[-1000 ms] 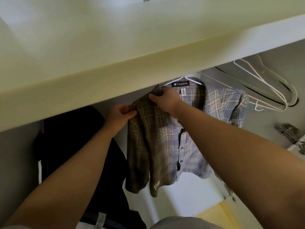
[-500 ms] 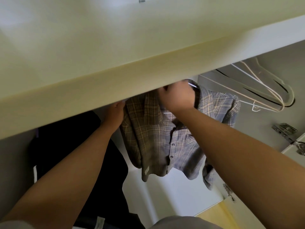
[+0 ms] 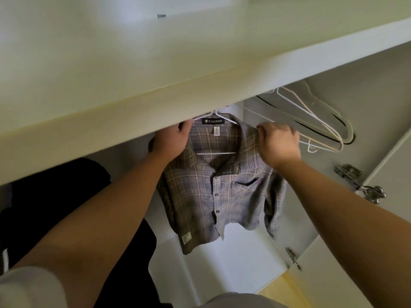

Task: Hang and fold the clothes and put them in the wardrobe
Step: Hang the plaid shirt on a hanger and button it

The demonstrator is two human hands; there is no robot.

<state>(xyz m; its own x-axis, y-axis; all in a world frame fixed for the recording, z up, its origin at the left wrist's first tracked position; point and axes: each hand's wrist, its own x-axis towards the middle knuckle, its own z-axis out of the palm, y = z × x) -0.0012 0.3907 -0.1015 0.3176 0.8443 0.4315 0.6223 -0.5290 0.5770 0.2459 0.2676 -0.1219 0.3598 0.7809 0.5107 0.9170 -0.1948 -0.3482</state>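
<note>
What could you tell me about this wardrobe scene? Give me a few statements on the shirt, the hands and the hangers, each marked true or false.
1. The plaid shirt hangs on a white hanger. True.
2. The right hand pinches the shirt at its shoulder. True.
3. The left hand hangs down at the person's side. False: it is raised to the shirt's other shoulder, with its fingers hidden behind the shelf edge.
4. The empty hangers are to the left of the shirt. False: they are to its right.
5. A dark garment hangs to the left of the shirt. True.
</note>
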